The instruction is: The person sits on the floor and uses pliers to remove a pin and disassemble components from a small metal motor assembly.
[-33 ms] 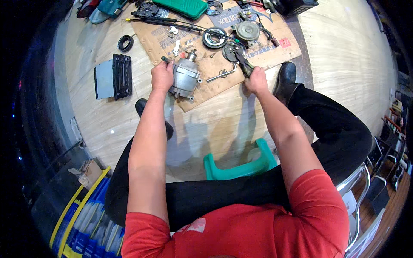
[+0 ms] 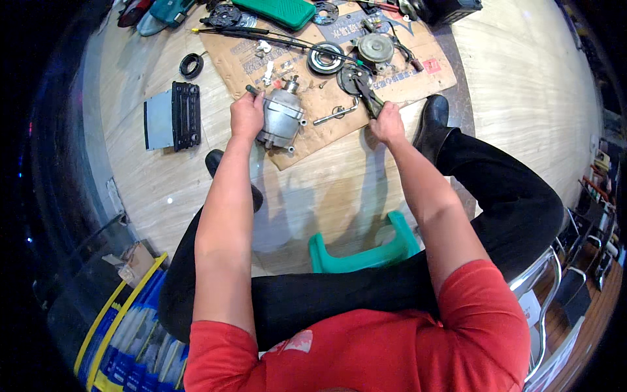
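Observation:
A silver, cylindrical compressor [image 2: 281, 121] with a shaft at its far end rests on the near edge of a cardboard sheet [image 2: 431, 78]. My left hand [image 2: 247, 117] is closed against its left side. A short dark end [image 2: 251, 89] sticks out past the fingers; what it belongs to is hidden. My right hand [image 2: 388, 122] grips the dark handles of pliers [image 2: 369, 99]. Their jaws reach to a dark round plate [image 2: 353, 78] on the cardboard. Between the compressor and the pliers lies a metal wrench-like bar [image 2: 334, 115].
Beyond the plate are a pulley ring [image 2: 325, 57] and a round metal part with wires [image 2: 375, 48]. Black cables [image 2: 261, 32] and a green case [image 2: 277, 12] lie farther back. At left are a car-stereo-like box [image 2: 173, 117] and a black ring [image 2: 191, 66]. A green stool [image 2: 366, 256] is below.

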